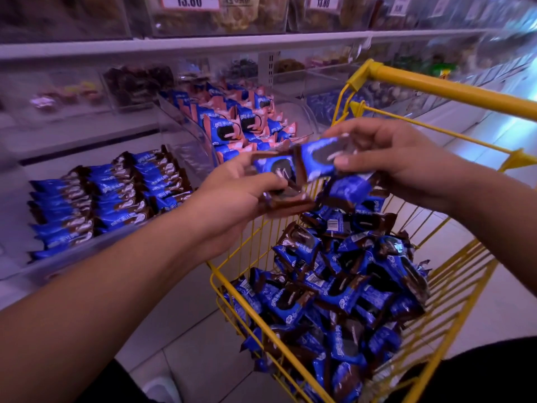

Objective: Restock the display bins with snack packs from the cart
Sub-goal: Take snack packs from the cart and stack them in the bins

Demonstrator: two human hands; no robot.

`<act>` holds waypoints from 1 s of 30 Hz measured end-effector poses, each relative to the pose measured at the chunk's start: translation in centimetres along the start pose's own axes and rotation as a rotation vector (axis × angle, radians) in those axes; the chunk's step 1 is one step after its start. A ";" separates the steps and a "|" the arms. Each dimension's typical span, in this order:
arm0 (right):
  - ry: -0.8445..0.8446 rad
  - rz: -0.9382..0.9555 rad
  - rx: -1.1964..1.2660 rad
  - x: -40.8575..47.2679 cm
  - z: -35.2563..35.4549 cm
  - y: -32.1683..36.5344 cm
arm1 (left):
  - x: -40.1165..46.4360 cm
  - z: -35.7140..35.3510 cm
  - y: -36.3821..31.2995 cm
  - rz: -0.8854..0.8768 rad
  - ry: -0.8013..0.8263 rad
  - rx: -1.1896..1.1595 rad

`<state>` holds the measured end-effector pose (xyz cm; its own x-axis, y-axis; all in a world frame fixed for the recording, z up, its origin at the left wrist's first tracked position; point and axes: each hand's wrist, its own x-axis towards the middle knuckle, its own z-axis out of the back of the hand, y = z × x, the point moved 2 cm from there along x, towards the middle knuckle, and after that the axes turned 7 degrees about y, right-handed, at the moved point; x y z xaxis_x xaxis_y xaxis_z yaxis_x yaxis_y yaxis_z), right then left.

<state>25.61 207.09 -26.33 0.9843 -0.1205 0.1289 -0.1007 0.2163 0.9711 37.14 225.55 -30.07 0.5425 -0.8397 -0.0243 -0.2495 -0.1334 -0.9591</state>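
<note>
Evidently the left hand (pixel 232 187) is gripping a small stack of snack packs (pixel 279 181) while the right hand (pixel 386 158) is pinching another pack (pixel 325 158) above the yellow wire cart (pixel 453 91); being light, crinkly and slippery foil pillows, they are probably best taken by their flat sealed ends.

High up there are two white price tags — one (pixel 189 0) and another (pixel 323 1) — and both say 13.80. Under them a long white shelf edge (pixel 203 43) runs across, and a grey metal post (pixel 270 69) with little holes stands below it. The floor (pixel 186 338) has pale, shiny tiles, a white shoe tip (pixel 162 389) pokes out at the bottom, and a bit of black clothing (pixel 476 376) shows in the low right corner.
</note>
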 end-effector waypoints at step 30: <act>0.026 -0.268 0.415 1.0 -1.3 -1.6 | 0.1 2.6 -2.2 -0.312 -0.281 -0.067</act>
<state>26.98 207.91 -27.99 0.9863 -0.0935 -0.1359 0.1122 -0.2237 0.9682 39.81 227.10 -28.70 0.7953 -0.5791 0.1792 -0.0854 -0.3996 -0.9127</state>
